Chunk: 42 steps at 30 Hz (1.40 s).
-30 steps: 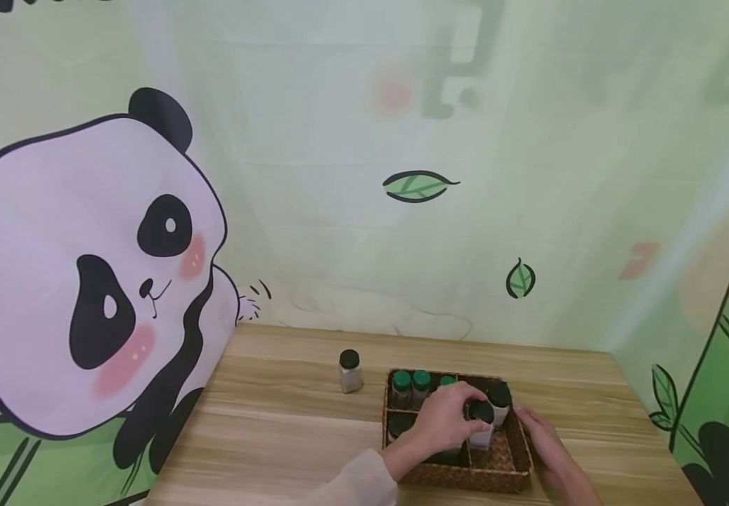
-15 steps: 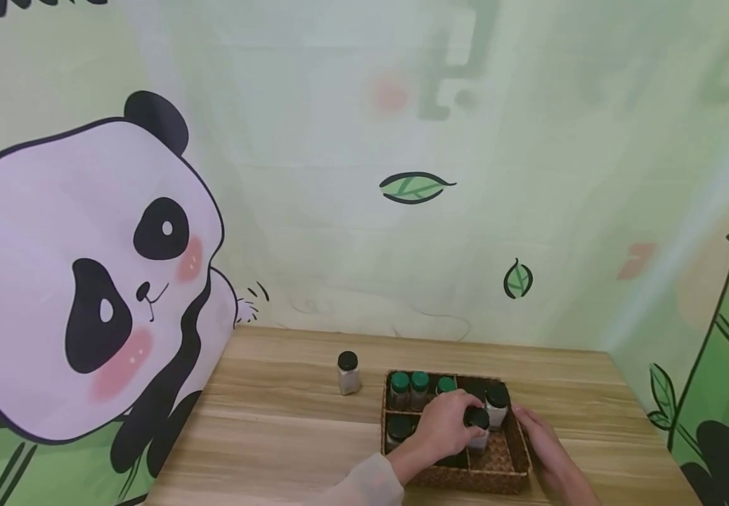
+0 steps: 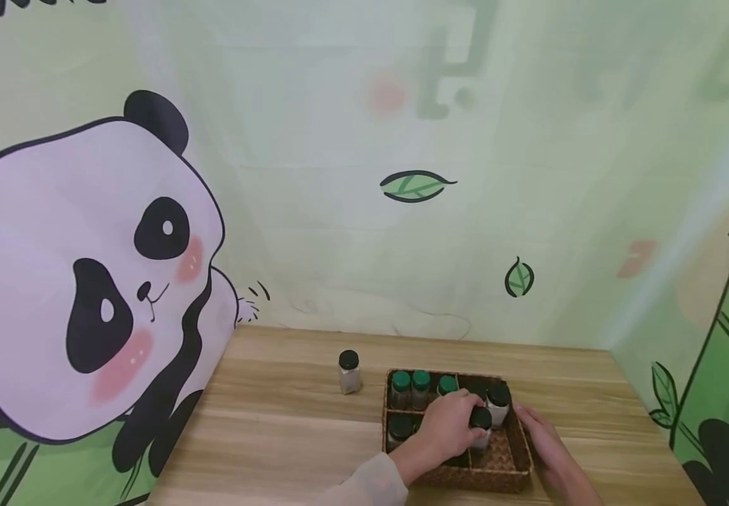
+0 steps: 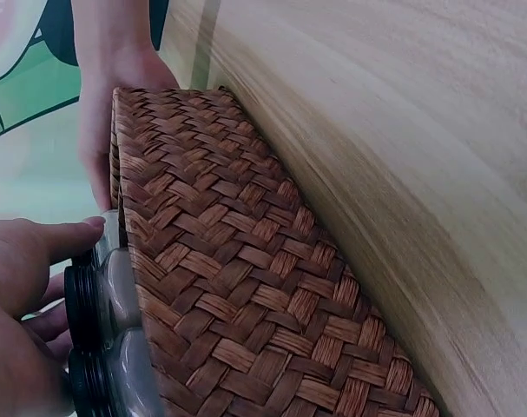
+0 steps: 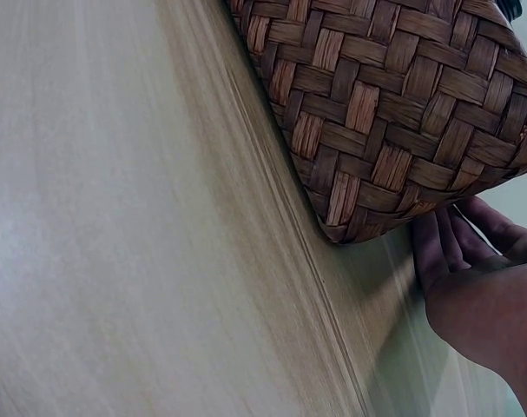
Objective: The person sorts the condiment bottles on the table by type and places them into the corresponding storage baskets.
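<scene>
In the head view, my left hand (image 3: 445, 430) reaches over a brown woven basket (image 3: 465, 479) and pinches a jar with a black lid (image 3: 481, 419) in its right front part. Its thumb (image 4: 72, 236) lies along that jar in the left wrist view, where other black-lidded jars (image 4: 128, 373) line the near wall. My right hand (image 3: 544, 439) rests along the basket's right side, fingers fairly straight; in the right wrist view the fingers (image 5: 441, 239) meet the woven wall. Another black-lidded jar of white contents (image 3: 497, 404) stands just behind the pinched one.
Several green-lidded jars (image 3: 401, 383) fill the back left compartments, and a black-lidded jar (image 3: 398, 429) sits front left. One separate black-lidded jar (image 3: 349, 372) stands on the wooden table (image 3: 275, 393), left of the basket. A panda-printed cloth (image 3: 351, 211) hangs behind the table.
My left hand has lowered the black-lidded jar a little further into the basket's right compartment. The right hand has stayed at the basket's side.
</scene>
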Each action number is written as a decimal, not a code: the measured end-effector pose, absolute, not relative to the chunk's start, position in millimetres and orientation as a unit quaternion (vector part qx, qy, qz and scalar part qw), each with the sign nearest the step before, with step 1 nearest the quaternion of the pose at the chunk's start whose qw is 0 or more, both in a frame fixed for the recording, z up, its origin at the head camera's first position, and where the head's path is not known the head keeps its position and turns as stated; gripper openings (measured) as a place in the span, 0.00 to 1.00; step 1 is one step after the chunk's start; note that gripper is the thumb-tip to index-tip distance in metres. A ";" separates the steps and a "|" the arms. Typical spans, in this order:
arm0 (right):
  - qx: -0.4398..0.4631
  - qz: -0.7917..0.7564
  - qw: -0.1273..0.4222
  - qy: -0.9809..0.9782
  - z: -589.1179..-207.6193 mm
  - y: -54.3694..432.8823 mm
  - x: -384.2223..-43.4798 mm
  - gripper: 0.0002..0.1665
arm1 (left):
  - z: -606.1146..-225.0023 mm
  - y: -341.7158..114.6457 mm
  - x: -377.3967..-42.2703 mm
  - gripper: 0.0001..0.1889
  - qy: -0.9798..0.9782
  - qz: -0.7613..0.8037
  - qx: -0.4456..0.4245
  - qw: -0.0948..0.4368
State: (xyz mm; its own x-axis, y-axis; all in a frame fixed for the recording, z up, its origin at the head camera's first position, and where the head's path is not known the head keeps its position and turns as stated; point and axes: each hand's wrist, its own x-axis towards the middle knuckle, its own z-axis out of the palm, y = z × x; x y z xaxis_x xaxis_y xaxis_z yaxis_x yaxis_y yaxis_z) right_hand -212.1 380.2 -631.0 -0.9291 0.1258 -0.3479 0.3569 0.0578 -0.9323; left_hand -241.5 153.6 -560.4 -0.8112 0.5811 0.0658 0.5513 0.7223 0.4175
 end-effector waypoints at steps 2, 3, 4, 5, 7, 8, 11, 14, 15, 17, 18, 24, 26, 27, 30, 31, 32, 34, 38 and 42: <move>0.163 -0.660 0.086 0.728 -630.4 380.7 -212.8 0.50 | -561.2 154.5 -242.4 0.23 0.927 0.210 0.309 0.029; 0.161 -0.658 0.086 0.730 -630.3 380.8 -213.1 0.51 | -561.7 154.8 -242.6 0.23 0.927 0.209 0.311 0.027; 0.161 -0.658 0.085 0.731 -630.5 381.0 -213.4 0.50 | -562.3 155.0 -242.7 0.23 0.927 0.208 0.312 0.026; 0.159 -0.658 0.085 0.731 -630.8 381.1 -213.5 0.50 | -562.8 155.0 -242.7 0.23 0.927 0.207 0.313 0.026; 0.159 -0.663 0.084 0.727 -631.8 381.3 -213.7 0.49 | -563.9 155.1 -242.7 0.23 0.926 0.208 0.313 0.028; 0.159 -0.664 0.083 0.726 -632.2 381.4 -213.7 0.48 | -564.5 155.2 -242.7 0.23 0.926 0.208 0.314 0.028; 0.159 -0.661 0.081 0.729 -633.0 381.4 -214.0 0.47 | -565.9 155.2 -242.7 0.23 0.926 0.207 0.316 0.029; 0.157 -0.653 0.084 0.736 -632.9 381.5 -214.4 0.49 | -567.5 154.6 -243.6 0.23 0.924 0.206 0.320 0.029; 0.157 -0.649 0.084 0.739 -632.7 381.4 -214.5 0.50 | -567.6 154.0 -244.0 0.24 0.923 0.208 0.321 0.032; 0.157 -0.649 0.086 0.739 -632.4 381.4 -214.7 0.51 | -567.6 152.2 -245.3 0.24 0.921 0.212 0.325 0.037; 0.158 -0.652 0.087 0.736 -632.0 381.3 -214.6 0.51 | -567.3 151.2 -246.3 0.24 0.919 0.217 0.326 0.040; 0.158 -0.652 0.089 0.736 -632.6 381.0 -215.3 0.52 | -558.4 137.9 -250.5 0.24 0.909 0.250 0.329 0.057; 0.157 -0.647 0.090 0.741 -633.2 381.0 -215.8 0.52 | -553.5 130.9 -251.6 0.24 0.905 0.257 0.333 0.058; 0.156 -0.644 0.091 0.744 -633.3 381.2 -215.9 0.52 | -549.9 127.1 -252.2 0.24 0.903 0.263 0.335 0.061; 0.156 -0.645 0.091 0.742 -633.4 380.9 -215.9 0.51 | -539.8 114.6 -255.3 0.24 0.897 0.277 0.340 0.056; 0.158 -0.644 0.090 0.743 -633.4 380.9 -216.0 0.51 | -535.8 110.1 -256.7 0.24 0.894 0.288 0.339 0.057; 0.158 -0.644 0.090 0.743 -633.5 381.0 -216.2 0.52 | -532.4 105.5 -258.2 0.24 0.892 0.295 0.338 0.054; 0.159 -0.642 0.089 0.744 -633.4 381.0 -216.4 0.53 | -526.1 95.9 -261.9 0.24 0.889 0.310 0.333 0.049; 0.159 -0.639 0.089 0.747 -633.3 381.1 -216.3 0.53 | -516.4 74.8 -270.9 0.25 0.891 0.325 0.316 0.021; 0.158 -0.637 0.084 0.750 -633.8 381.3 -215.7 0.50 | -511.3 51.2 -280.2 0.25 0.897 0.325 0.298 -0.005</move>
